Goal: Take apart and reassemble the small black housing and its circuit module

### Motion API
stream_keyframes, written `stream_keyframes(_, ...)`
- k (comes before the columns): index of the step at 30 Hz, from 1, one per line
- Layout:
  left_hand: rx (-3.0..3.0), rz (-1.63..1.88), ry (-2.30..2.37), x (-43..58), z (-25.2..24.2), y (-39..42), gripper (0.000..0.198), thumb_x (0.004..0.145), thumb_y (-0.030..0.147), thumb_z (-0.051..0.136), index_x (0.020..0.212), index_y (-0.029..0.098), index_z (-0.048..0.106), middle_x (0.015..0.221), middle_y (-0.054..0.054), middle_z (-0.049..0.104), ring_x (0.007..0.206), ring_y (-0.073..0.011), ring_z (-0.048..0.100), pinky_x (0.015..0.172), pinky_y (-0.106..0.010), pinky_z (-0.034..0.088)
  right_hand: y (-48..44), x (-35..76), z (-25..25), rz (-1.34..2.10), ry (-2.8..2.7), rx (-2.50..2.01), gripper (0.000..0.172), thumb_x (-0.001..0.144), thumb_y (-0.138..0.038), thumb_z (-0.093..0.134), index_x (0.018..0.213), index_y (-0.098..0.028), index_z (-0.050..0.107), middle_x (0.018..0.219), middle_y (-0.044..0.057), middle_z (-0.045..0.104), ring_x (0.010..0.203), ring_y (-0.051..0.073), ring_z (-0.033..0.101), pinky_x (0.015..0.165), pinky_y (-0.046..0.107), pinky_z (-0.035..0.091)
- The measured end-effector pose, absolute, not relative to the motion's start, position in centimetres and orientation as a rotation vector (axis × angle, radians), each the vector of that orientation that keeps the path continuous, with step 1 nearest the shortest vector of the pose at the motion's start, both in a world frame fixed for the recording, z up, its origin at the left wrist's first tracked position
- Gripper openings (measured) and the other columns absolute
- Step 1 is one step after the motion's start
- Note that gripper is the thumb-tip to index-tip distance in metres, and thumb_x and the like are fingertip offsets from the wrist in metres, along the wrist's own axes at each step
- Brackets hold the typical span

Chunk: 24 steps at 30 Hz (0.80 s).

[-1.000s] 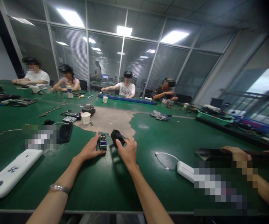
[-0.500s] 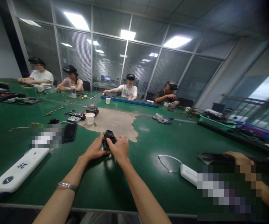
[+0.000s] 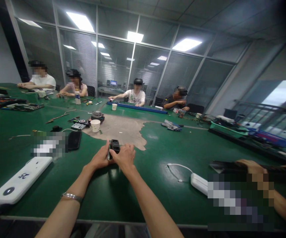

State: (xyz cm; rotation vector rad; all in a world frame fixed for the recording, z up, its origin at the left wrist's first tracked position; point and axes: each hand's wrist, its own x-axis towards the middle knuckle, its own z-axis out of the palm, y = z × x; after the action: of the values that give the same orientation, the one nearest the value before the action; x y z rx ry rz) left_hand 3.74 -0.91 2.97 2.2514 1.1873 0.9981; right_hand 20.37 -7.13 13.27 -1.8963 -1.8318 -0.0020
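Note:
Between my hands, just above the green table, is a small black boxy part with openings in its top. Its exact kind does not show. My left hand grips it from the left, with the fingers partly hidden behind it. From the right, my right hand holds it too, the thumb pressed on its near face. A bare patch in the green surface lies just beyond my hands.
A paper cup, a black phone-like slab and a long white device lie to the left. On the right are a white device with a cable and another person's hand. Several people sit across the table.
The black part has tilted and turned between my hands, so its top openings now show more. My right hand has shifted slightly left. The view has moved a little.

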Motion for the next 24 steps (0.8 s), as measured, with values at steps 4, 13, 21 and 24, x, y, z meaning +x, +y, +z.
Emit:
stream_keyframes(4,2.249,0.998,1.180,3.7,3.0,-0.7,0.143,0.068,0.041,0.090,0.170,0.018,-0.009,0.163,-0.028,0.040,0.150,-0.0471,0.042,0.120,-0.066,0.037,-7.7,20.2,12.4,0.010,-1.873,-1.931,0.052,0.088,-0.061,0.072,0.105,-0.013,0.081,0.127,0.022,0.068,0.122,0.037,0.053,0.098,0.046,0.044)
stream_keyframes(13,2.239,1.011,1.170,3.7,2.7,-0.5,0.141,0.066,0.039,0.087,0.169,0.015,-0.007,0.165,-0.029,0.035,0.151,-0.0487,0.039,0.122,-0.068,0.033,-8.1,20.4,12.2,-0.015,-1.929,-1.952,0.059,0.087,-0.066,0.071,0.111,-0.013,0.080,0.130,0.024,0.065,0.123,0.039,0.052,0.097,0.048,0.044)
stream_keyframes(21,2.253,0.999,1.164,3.8,2.6,-0.4,0.138,0.069,0.032,0.083,0.169,0.015,-0.011,0.162,-0.028,0.042,0.148,-0.0457,0.045,0.121,-0.066,0.036,-7.7,19.9,11.6,-0.002,-1.900,-1.931,0.049,0.088,-0.055,0.069,0.106,-0.011,0.081,0.128,0.024,0.066,0.123,0.039,0.052,0.098,0.047,0.044)
stream_keyframes(24,2.256,0.981,1.179,3.7,2.7,-0.5,0.139,0.071,0.036,0.084,0.169,0.014,-0.012,0.165,-0.029,0.037,0.150,-0.0467,0.041,0.122,-0.065,0.035,-7.7,19.6,11.5,-0.007,-1.873,-1.894,0.046,0.089,-0.053,0.069,0.105,-0.011,0.081,0.126,0.023,0.068,0.123,0.038,0.052,0.098,0.045,0.044)
